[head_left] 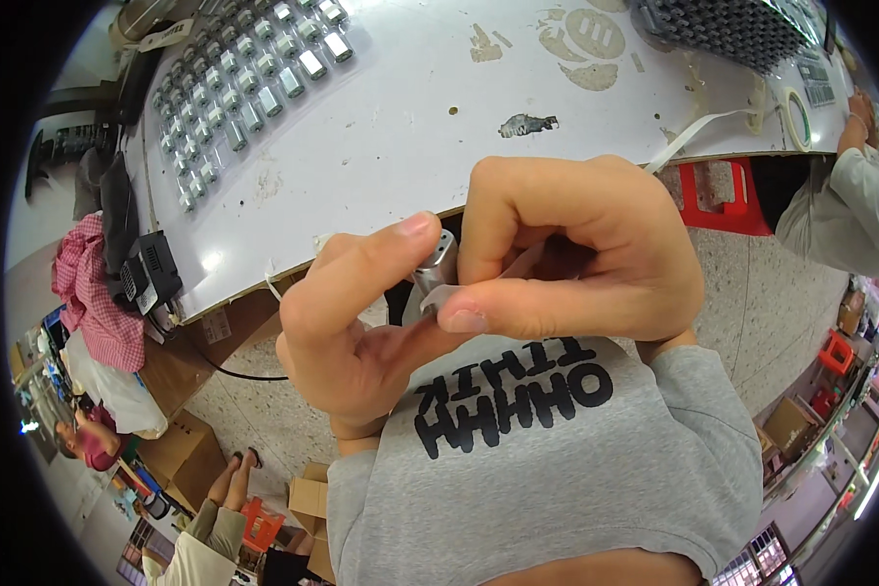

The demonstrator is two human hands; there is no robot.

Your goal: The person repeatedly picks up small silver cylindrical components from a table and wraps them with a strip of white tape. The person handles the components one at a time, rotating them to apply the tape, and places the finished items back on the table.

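Between the thumb and fingers of my left hand (356,327) is a small silver metal cylinder (442,256), tilted, with small holes in its top end. It looks like a small motor. My right hand (596,249) is curled beside it, thumb against index finger, pinching a thin translucent strip (525,262). The strip's end reaches the cylinder's lower side, by my right thumb tip. Both hands are held in front of the table's near edge, close together. My fingers hide the lower part of the cylinder and much of the strip.
Silver cylinders (313,64) stand in rows in a clear tray on the white table (361,146). A dark, filled tray (723,34) and a tape roll (797,119) are at the far right. A black box-shaped device (151,273) sits left. Another person (840,200) is at the right.
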